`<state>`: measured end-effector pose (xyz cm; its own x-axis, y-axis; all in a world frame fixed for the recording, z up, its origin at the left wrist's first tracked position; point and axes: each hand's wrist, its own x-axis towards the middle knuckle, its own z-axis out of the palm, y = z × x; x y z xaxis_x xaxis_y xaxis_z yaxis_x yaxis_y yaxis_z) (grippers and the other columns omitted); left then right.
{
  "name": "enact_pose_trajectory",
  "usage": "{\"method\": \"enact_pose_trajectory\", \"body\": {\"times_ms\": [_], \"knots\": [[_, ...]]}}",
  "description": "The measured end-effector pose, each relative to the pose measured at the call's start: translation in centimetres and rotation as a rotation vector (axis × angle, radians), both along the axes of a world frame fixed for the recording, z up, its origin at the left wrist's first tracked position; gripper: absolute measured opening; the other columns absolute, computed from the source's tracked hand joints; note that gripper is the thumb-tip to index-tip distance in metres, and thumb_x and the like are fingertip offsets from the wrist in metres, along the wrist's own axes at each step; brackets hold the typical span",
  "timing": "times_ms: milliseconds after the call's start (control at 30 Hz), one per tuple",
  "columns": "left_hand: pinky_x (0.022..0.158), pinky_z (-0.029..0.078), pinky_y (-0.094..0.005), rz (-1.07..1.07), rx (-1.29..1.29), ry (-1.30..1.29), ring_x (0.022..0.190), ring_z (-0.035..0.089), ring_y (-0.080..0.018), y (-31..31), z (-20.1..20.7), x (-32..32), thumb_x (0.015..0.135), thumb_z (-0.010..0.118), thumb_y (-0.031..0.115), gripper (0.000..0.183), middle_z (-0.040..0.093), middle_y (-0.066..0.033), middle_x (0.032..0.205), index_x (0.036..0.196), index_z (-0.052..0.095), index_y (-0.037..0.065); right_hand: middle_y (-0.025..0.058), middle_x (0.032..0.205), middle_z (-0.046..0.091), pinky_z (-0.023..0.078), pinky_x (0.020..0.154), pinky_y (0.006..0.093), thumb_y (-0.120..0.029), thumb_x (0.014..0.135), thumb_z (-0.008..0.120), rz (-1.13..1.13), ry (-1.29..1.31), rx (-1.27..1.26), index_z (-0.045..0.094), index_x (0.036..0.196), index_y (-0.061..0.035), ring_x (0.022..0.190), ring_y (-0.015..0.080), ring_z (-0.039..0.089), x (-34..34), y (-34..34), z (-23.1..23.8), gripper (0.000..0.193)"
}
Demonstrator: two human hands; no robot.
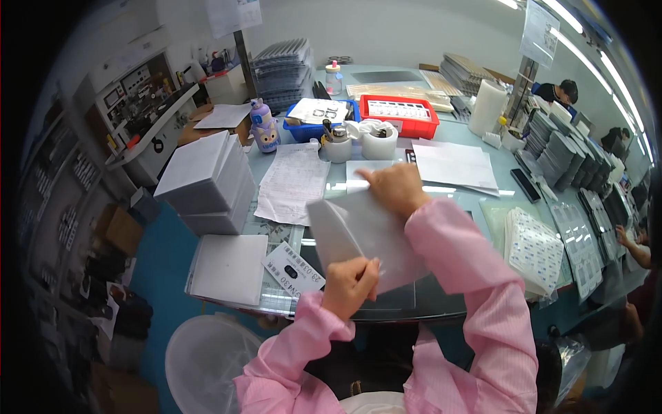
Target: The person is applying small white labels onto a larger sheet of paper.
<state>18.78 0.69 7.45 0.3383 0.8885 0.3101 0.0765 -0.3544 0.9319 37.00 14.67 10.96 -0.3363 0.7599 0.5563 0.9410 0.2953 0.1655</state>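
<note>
Where it bends, translucent sheet looks cloudy white.

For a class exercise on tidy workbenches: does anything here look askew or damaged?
Slightly: the printed white card lies slanted to the table edge, and the paper form behind it looks creased. No spill shows.

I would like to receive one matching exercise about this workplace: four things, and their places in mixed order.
Things:
1. black smartphone
2. translucent plastic sheet
3. round whitish tub
4. red bin

Places:
A. between left hand and right hand
B. just right of the blue bin
C. right of the white papers
D. lower left, below the tabletop

Pairs: 1-C, 2-A, 3-D, 4-B
</note>
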Motion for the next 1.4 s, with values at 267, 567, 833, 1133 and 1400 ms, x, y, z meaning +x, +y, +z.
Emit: {"method": "enact_pose_trajectory", "body": {"times_ms": [267,567,833,1133,1400], "knots": [[0.046,0.038,-0.0297,0.020,-0.311,0.039,0.047,0.050,-0.0132,-8.6,1.6,-10.2,0.094,0.046,0.005,0.035,0.056,-0.0086,0.054,0.060,0.055,0.000,0.0178,0.066,0.065,0.048,0.062,0.0484,-0.051,0.103,0.036,-0.167,0.227,0.043,0.068,0.065,-0.0069,0.060,0.0389,0.061,5.1,4.4,1.1,0.067],[0.087,0.047,-0.0408,1.222,-0.104,1.379,0.096,0.059,-0.0259,-26.8,-27.1,-43.9,0.088,0.061,0.024,0.023,0.066,-0.0199,0.108,0.106,0.062,0.008,0.0204,0.052,0.048,0.036,0.051,0.0421,-0.049,0.100,0.051,-0.275,0.949,0.277,0.059,0.062,0.0065,0.051,0.0242,0.051,21.8,2.3,-1.0,0.068],[0.088,0.050,-0.0426,0.822,-0.677,1.292,0.098,0.064,-0.0293,-25.3,-36.6,-43.7,0.092,0.059,0.038,0.040,0.066,-0.0235,0.105,0.109,0.067,0.003,-0.0007,0.044,0.040,0.030,0.045,0.0311,-0.058,0.101,0.043,-0.071,1.863,-0.026,0.045,0.051,-0.0128,0.042,0.0118,0.035,12.7,-0.7,-12.1,0.068],[0.059,0.051,-0.0333,0.591,-0.932,0.914,0.063,0.067,-0.0160,-14.3,-22.1,-32.9,0.097,0.056,0.036,0.038,0.069,-0.0114,0.068,0.091,0.075,0.003,0.0019,0.046,0.043,0.033,0.054,0.0302,-0.062,0.103,0.009,0.918,2.254,-0.493,0.043,0.048,-0.0135,0.048,0.0159,0.038,11.6,-2.5,-14.3,0.081],[0.089,0.056,-0.0354,-0.514,-0.857,-0.090,0.098,0.070,-0.0281,-8.1,-12.6,-2.6,0.107,0.043,0.033,0.050,0.064,-0.0224,0.123,0.139,0.048,-0.005,0.0023,0.046,0.042,0.033,0.059,0.0308,-0.065,0.101,0.005,1.151,2.499,-0.532,0.047,0.048,-0.0093,0.051,0.0169,0.036,9.5,-3.8,-13.3,0.087]]}}
